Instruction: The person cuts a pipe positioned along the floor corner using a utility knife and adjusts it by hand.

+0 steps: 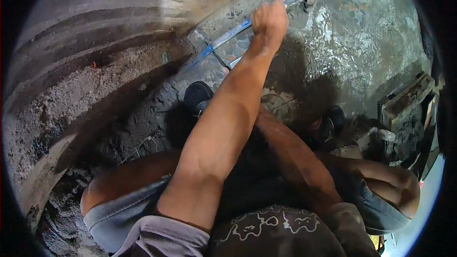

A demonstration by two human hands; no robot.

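My left hand (270, 19) is closed over a long, narrow blue and whitish strip (231, 34), which lies along the base of the wall. Its thumb points forward, away from me. My right forearm (295, 154) passes beneath the left one, which hides most of the right hand. Only what looks like a fingertip (225, 70) shows past the left forearm, beside a small pale flat piece (234, 62) and a thin dark line on the ground. Whatever the right hand holds, if anything, is out of sight.
A rough, dirty wall (95, 71) curves along my left. The wet, mottled grey floor (352, 43) spreads to the front right. A dirty wooden frame (407, 97) stands at the right. My dark shoes (198, 94) and bent knees are close below.
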